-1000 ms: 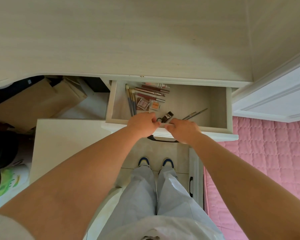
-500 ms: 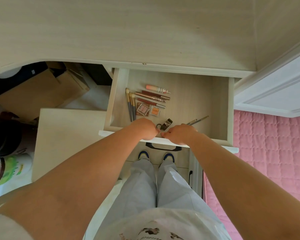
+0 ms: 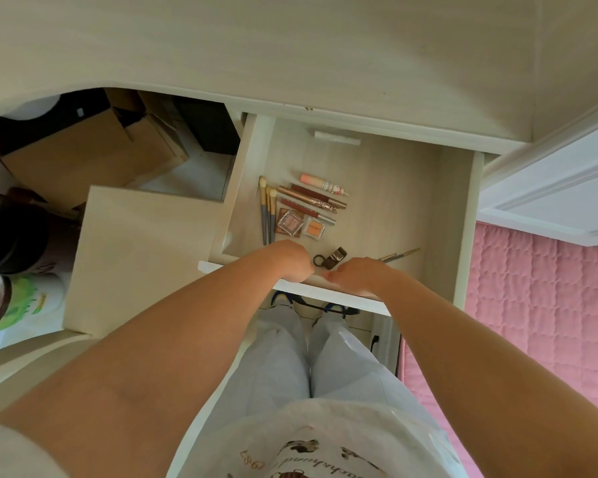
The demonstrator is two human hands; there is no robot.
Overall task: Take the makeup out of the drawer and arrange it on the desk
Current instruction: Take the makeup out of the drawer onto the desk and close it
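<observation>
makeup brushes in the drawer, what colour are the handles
The makeup brushes have grey-blue handles with gold ferrules and pale bristles, seen in the head view.

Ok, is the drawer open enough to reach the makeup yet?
Open. The drawer is pulled well out from under the desk, and the brushes and compacts lie exposed inside. Both hands grip its front edge.

Both arms are bare from the hands up to short pale sleeves, the left sleeve showing as a whitish cuff at the lower corner. The white T-shirt carries a brown print of small animal figures and cursive lettering with digits that seem to read 1987, though the print is upside down and partly cut off. Loose pale grey-blue trousers fall to shoes with blue and dark trim.
</observation>
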